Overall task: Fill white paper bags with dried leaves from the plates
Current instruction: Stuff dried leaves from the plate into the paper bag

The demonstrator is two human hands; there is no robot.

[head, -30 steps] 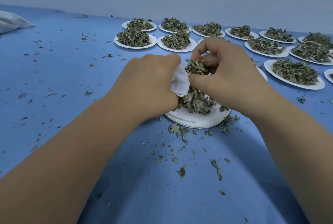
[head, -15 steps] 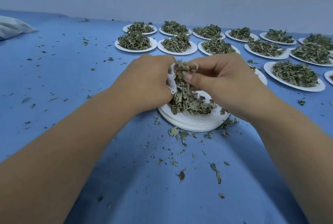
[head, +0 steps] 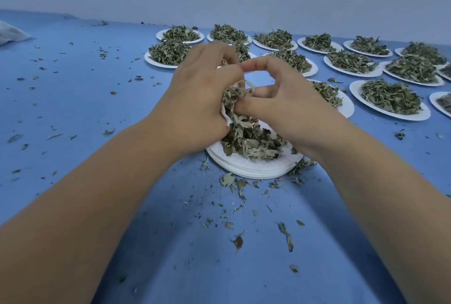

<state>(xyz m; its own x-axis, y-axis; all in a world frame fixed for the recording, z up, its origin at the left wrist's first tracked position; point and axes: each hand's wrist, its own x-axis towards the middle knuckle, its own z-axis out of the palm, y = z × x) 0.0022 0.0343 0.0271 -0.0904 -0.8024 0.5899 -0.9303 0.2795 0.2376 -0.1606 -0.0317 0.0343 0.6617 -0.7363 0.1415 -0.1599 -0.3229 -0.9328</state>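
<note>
Frame centre: left hand [head: 200, 103] grips bag [head: 226, 119], only white edge visible. Right hand [head: 288, 105] pinches leaves [head: 249, 140] at bag, above plate stack [head: 249, 168]. Loaded plates [head: 356, 93] upper right.

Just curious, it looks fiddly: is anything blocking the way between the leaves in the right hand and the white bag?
Nothing visible. The right hand pinches dried leaves right against the white paper bag, which the left hand grips over the plate stack; the bag's mouth is hidden.
</note>
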